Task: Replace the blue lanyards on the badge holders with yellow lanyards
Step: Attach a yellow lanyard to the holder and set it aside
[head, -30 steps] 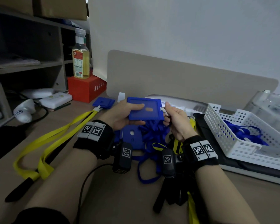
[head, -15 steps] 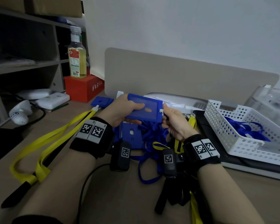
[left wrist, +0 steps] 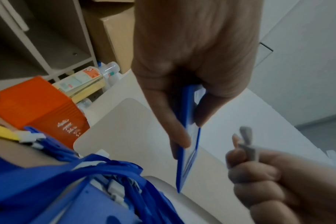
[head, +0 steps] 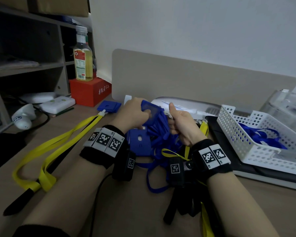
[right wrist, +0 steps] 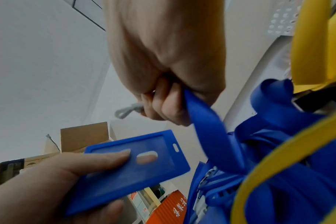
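My left hand pinches the blue badge holder above the desk; my right hand, fingers curled, grips the blue lanyard by its white clip, apart from the holder

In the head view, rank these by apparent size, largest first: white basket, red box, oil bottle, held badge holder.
1. white basket
2. red box
3. oil bottle, close to the box
4. badge holder, partly hidden by the left hand

office, we judge | desk divider panel beyond our fingers | shelving to their left | lanyard basket to their right
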{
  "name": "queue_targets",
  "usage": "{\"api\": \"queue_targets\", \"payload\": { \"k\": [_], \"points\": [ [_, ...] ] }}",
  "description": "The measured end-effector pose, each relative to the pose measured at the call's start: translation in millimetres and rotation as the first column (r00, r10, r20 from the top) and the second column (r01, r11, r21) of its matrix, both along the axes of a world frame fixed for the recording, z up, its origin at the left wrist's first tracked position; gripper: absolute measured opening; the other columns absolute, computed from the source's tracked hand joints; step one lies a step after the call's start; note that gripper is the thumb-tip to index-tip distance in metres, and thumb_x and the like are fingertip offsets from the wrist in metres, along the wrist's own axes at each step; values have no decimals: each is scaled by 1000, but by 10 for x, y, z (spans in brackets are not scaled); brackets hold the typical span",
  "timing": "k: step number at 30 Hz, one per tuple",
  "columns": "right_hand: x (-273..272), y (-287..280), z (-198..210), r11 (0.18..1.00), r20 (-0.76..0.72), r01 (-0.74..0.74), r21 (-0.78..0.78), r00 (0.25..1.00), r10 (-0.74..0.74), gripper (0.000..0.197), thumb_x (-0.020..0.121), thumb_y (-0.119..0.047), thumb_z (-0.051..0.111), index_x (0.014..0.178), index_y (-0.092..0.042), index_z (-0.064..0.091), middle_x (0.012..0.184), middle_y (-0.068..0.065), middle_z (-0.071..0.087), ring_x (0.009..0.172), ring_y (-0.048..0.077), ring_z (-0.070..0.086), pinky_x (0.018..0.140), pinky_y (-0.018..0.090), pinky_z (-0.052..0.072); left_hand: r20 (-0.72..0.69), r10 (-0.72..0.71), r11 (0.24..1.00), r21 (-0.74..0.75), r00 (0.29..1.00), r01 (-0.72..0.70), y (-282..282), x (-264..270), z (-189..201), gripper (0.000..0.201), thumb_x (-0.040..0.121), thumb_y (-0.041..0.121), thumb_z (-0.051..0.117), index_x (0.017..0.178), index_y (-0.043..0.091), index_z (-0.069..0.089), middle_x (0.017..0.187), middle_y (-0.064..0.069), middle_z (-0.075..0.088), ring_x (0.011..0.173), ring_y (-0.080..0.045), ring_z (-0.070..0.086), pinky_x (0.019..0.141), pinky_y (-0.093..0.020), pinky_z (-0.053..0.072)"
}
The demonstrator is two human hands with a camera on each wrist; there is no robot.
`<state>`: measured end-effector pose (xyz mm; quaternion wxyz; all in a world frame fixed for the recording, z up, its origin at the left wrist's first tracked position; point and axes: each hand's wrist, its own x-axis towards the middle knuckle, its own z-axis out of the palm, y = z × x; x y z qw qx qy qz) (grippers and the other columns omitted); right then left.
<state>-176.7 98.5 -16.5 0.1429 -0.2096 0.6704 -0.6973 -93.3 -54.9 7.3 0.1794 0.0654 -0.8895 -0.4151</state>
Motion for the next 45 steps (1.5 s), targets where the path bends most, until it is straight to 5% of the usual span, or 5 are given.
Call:
{"api": "queue_targets", "payload": {
  "k": [13, 20, 26, 32, 45],
  "points": [
    [-177, 59, 128, 664, 372, 178, -727, 914, 161, 31, 107, -21, 27, 81, -12, 41, 60, -2, 45, 39, 7, 40, 40, 18, 39, -87, -304, 481, 846, 949, 232, 206, 89, 91, 27, 99, 41, 46, 112, 21, 60, 102, 0, 70, 81, -21, 71, 47, -26, 44],
    [-242, 134, 205, 340, 452, 321, -884, 772, 446, 31, 104, -11, 35, 75, -9, 46, 54, 4, 49, 42, 12, 50, 49, 20, 51, 56, -433, 563, 796, 900, 221, 321, 13, -39, 54, 100, 57, 20, 111, 21, 59, 88, 1, 71, 61, -18, 66, 47, -23, 34],
    [-247, 190, 207, 404, 516, 374, -835, 787, 338, 38, 105, -16, 32, 69, -9, 43, 51, 0, 39, 31, 10, 36, 32, 16, 36, 61, -517, 519, 816, 854, 256, 267, 31, -7, 55, 99, 57, 20, 111, 20, 59, 64, 0, 59, 38, -7, 31, 43, -19, 19],
    [-231, 154, 160, 822, 345, 363, -439, 913, -219, 23, 100, -4, 31, 85, -18, 43, 70, -4, 41, 34, 4, 29, 31, 15, 21, -238, -323, 245, 914, 916, 324, 87, 60, 159, 45, 101, 50, 27, 116, 19, 54, 57, 5, 43, 39, -6, 27, 42, -17, 18],
    [323, -50, 126, 926, -5, -295, 238, 952, 305, 32, 98, -46, 42, 108, -23, 62, 93, 0, 66, 53, 6, 48, 39, 16, 33, -378, -129, 172, 902, 917, 396, 65, 78, 217, 47, 103, 43, 27, 104, 7, 58, 70, -4, 52, 58, -13, 50, 48, -21, 44]
  ]
}}
